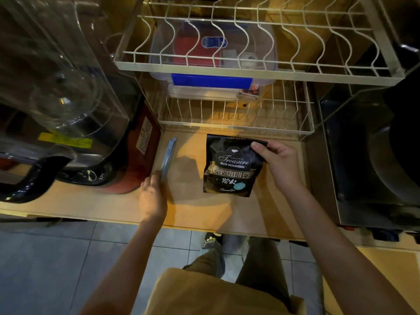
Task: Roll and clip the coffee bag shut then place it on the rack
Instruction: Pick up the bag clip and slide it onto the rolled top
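1. Two hands are at work over the wooden tabletop (pixel 109 201), and we see both of our bare forearms reaching in from below.
2. Our right hand (pixel 280 163) pinches the upper right corner of the coffee bag (pixel 231 167), thumb on the front face and fingers curled behind the edge.
3. That black bag lies label-up on the tabletop, just in front of the lower tier of the wire rack (pixel 236 114); its top edge looks folded over, though we cannot tell how far it is rolled.
4. Our left hand (pixel 153 196) has its fingers closed on the near end of the long pale-blue bag clip (pixel 168 159), which lies to the left of the bag and apart from it, its far end pointing toward the rack.
5. A clear storage box with a blue latch (pixel 211 79) sits inside the rack, beneath the upper wire tier (pixel 250 42).
6. To the left of the clip stands an appliance with a clear lid and black handle (pixel 56 110); to the right of the rack sits a dark metal appliance (pixel 375 167).
7. Below the tabletop edge we see the grey tiled floor (pixel 56 258).
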{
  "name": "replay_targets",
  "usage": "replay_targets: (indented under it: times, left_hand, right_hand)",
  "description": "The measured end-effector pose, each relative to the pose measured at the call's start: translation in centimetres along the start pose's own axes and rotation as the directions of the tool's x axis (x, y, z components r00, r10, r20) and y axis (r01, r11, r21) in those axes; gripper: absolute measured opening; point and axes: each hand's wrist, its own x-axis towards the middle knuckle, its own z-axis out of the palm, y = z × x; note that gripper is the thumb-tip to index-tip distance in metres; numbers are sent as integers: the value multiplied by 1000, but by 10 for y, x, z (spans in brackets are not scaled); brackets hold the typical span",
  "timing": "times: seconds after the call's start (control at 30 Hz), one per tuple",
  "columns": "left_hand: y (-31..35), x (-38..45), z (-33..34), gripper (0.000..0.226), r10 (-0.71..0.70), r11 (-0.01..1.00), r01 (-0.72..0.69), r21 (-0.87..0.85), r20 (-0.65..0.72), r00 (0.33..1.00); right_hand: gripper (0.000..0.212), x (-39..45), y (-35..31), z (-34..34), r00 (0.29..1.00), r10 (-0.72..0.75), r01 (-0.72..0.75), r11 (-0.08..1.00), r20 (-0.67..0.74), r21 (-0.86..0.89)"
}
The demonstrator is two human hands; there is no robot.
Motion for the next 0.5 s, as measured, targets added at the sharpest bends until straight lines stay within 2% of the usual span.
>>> replay_targets:
  times: [0.1,0.17,0.23,0.27,0.33,0.4,0.5]
  left_hand:
    - [3,0,-4,37,-41,996,37,-87,-37,999]
    - [7,0,-8,33,-142,968,128,-216,-47,989]
    - [14,1,-15,30,-242,876,234,-422,35,970]
    - [18,1,-20,29,-262,784,285,-551,122,957]
    - [27,-1,-30,30,-231,572,373,-730,293,928]
    - [33,-1,-40,27,-155,437,418,-797,391,907]
    - [41,1,-52,20,-2,389,421,-820,456,890]
  right_hand:
    - [11,0,1,0,1000,-3,3,1000,-8,8]
    - [11,-1,1,-1,1000,-6,6,1000,-8,5]
    - [11,-2,1,-2,1000,-4,4,1000,2,-5]
    - [12,-2,1,-2,1000,-5,5,1000,5,-7]
    - [12,-2,2,-2,1000,-11,11,1000,6,-7]
    - [13,-3,1,-2,1000,-22,22,1000,14,-11]
    - [14,-2,1,-3,999,-28,28,1000,25,-11]
